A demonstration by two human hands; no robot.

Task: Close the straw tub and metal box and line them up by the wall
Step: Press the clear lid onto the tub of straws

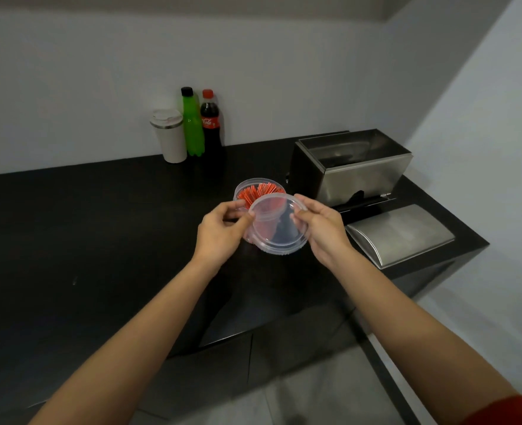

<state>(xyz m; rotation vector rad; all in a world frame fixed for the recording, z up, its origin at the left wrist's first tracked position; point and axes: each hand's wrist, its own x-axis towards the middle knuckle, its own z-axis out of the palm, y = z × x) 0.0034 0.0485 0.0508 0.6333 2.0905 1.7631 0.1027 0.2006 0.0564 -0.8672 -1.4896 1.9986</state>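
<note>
Both hands gripped a round, clear plastic lid (279, 223) by its ribbed rim: the left hand (222, 233) pinched the 9 o'clock edge, the right hand (321, 227) the 3 o'clock edge. The lid was tilted and held in front of the straw tub (253, 191), a clear round tub standing open on the matte black bench (84, 225) and packed with upright red straws (258, 191). At 2 o'clock from the tub stood the rectangular brushed-metal box (354, 167), open at the top. Its curved metal cover (400, 234) lay on the bench at 5 o'clock from the box. At 11 o'clock, against the wall, stood a white tumbler (170, 136), a green bottle (192, 124) and a cola bottle (211, 127).
</note>
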